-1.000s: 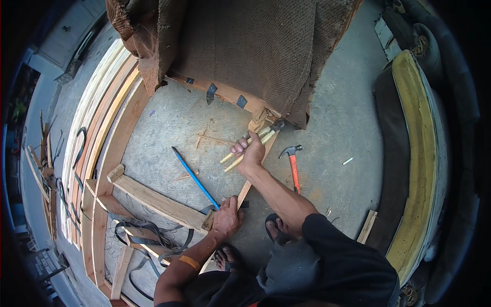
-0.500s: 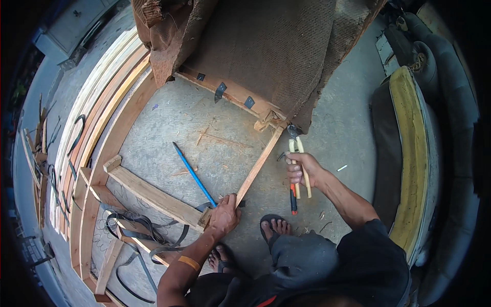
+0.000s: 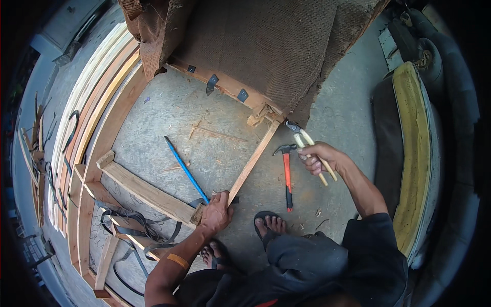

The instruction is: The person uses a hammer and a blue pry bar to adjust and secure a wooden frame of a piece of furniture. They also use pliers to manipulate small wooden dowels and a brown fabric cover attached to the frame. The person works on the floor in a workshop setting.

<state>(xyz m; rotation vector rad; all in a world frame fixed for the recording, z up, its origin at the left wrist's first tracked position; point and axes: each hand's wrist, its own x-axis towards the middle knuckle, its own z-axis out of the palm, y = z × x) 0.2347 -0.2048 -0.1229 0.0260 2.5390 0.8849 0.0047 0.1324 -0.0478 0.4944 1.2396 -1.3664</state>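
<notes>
My right hand point(image 3: 321, 157) is closed round the cream handles of a pair of pincers point(image 3: 325, 179). Their dark jaws meet the corner of a wooden frame, beside the edge of the brown fabric point(image 3: 266, 51). Closed on the frame's near corner is my left hand point(image 3: 217, 212), at the lower end of a narrow wooden rail point(image 3: 254, 159); its fingertips are partly hidden. A blue metal bar point(image 3: 185, 170) lies slanted, its lower end beside my left hand. On the floor below the pincers rests a claw hammer point(image 3: 287, 176) with a red and black handle.
Black webbing straps point(image 3: 134, 225) and wire springs tangle at the frame's left part. Long boards point(image 3: 97, 94) lie further left, near a pile of scrap wood point(image 3: 35, 153). A yellow foam-edged cushion point(image 3: 409, 163) stands at the right. My sandalled feet point(image 3: 270, 225) are close to the hammer.
My right hand has swung the pincers' handles to the right while the jaws stay at the frame corner. The hammer, partly covered before, now shows whole. My left hand keeps its hold.
</notes>
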